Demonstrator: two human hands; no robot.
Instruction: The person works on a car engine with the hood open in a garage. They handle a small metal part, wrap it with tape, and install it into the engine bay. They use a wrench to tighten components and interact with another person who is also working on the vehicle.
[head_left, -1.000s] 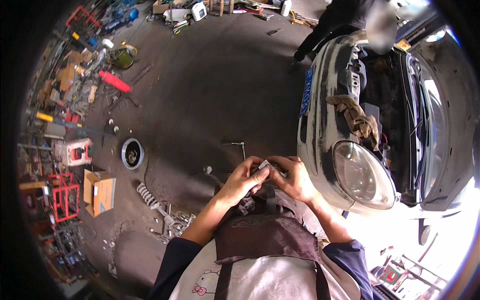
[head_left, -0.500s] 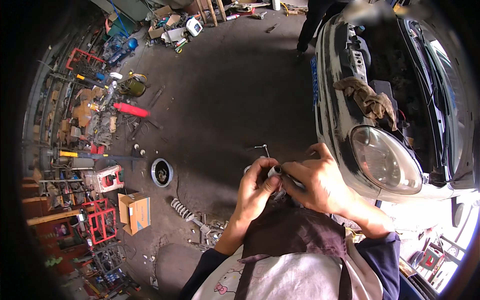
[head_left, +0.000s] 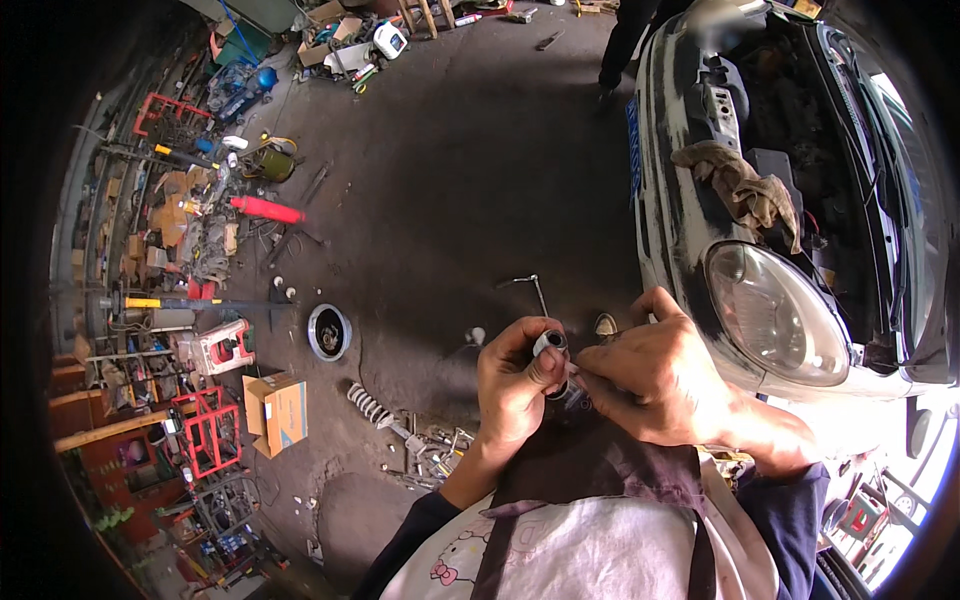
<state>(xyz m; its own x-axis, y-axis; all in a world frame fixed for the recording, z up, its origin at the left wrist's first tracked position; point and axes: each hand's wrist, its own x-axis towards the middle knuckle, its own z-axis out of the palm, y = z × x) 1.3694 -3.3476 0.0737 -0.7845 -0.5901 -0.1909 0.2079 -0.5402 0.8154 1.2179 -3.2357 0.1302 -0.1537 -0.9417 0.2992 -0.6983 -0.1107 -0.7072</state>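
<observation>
The grey car (head_left: 800, 200) fills the right side with its bonnet up, a brown rag (head_left: 740, 185) draped over the front edge of the engine bay and 1 round headlamp (head_left: 775, 310) just above the person's right hand. Compared with a second ago the view has swung so the car sits closer and higher, but the 2 hands have stayed together at chest height (so the work between them goes on unbroken). On the dark concrete floor (head_left: 450, 170) lie a cardboard box (head_left: 275, 410), a coil spring (head_left: 368, 405), a round metal ring (head_left: 329, 331) and an L-shaped wrench (head_left: 535, 288). The left hand (head_left: 515, 385) is curled around a small dark cylindrical part (head_left: 550, 345), thumb pressed on its pale top end. The right hand (head_left: 655, 375) has its fingertips drawn together against that same part, pinching something too small to make out.
</observation>
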